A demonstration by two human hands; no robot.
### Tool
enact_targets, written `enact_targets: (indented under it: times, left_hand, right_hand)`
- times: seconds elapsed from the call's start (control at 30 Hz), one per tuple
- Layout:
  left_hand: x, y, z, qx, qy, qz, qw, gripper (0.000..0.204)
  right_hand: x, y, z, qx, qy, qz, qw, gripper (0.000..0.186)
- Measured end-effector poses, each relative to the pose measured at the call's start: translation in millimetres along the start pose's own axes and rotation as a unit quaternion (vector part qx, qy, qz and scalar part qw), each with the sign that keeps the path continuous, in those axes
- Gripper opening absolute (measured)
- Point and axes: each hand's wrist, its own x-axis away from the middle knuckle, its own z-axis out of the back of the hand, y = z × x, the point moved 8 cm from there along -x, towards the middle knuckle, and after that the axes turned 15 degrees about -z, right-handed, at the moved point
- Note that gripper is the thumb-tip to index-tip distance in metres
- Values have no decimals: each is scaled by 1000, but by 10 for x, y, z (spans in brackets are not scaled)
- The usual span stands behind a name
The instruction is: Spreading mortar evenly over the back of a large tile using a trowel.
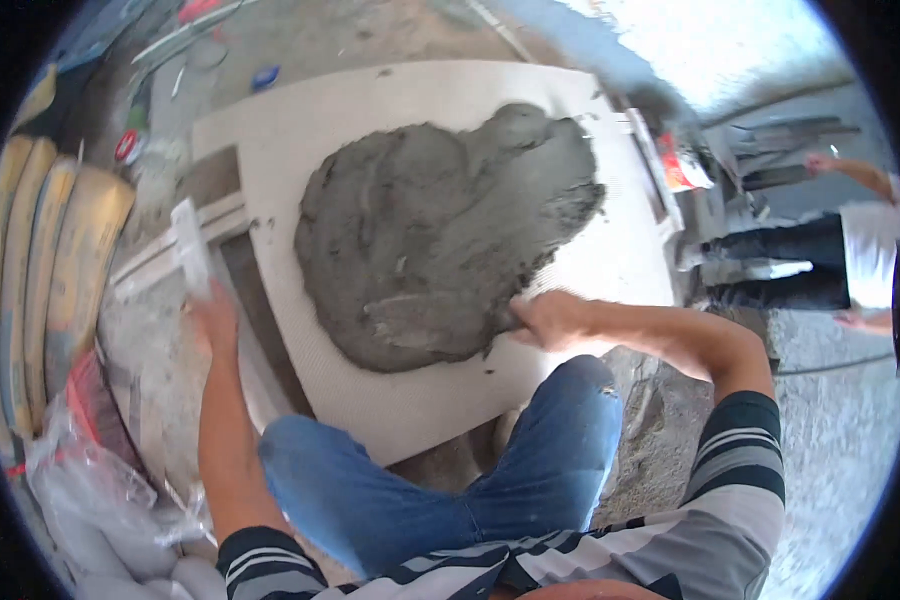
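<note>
A wide mound of wet grey mortar (430, 220) lies spread on a pale, ribbed board (370, 415) in front of my knees. My right hand (552, 318) is closed at the mortar's near right edge. Whatever it grips is hidden by the fingers and the mortar; only a dark bit shows beside them. A smooth, smeared patch marks the mortar to the left of this hand. Off the board's left side, my left hand (212, 318) is closed around a flat white strip (191, 245), which points away from me. Blur softens this hand's fingers.
Full yellowish sacks (45, 270) are stacked at the far left, with clear plastic wrapping (85, 470) nearer me. Pale frame bars (175, 240) stick out left of the board. On the right, another person in dark trousers (785, 262) stands near a red-and-white bag (682, 165).
</note>
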Motion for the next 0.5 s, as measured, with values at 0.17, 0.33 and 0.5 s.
enact_targets:
  times: [0.17, 0.33, 0.5]
  left_hand:
    - [188, 894, 203, -126, -23, 45, 991, 76]
    - [186, 751, 142, -100, -40, 31, 994, 80]
    - [244, 620, 232, -152, -42, 50, 986, 82]
  right_hand:
    - [-552, 284, 1054, 89, 253, 11, 963, 36]
    - [-1127, 743, 1930, -64, 309, -108, 943, 43]
    - [-1029, 1177, 1288, -376, 121, -134, 909, 51]
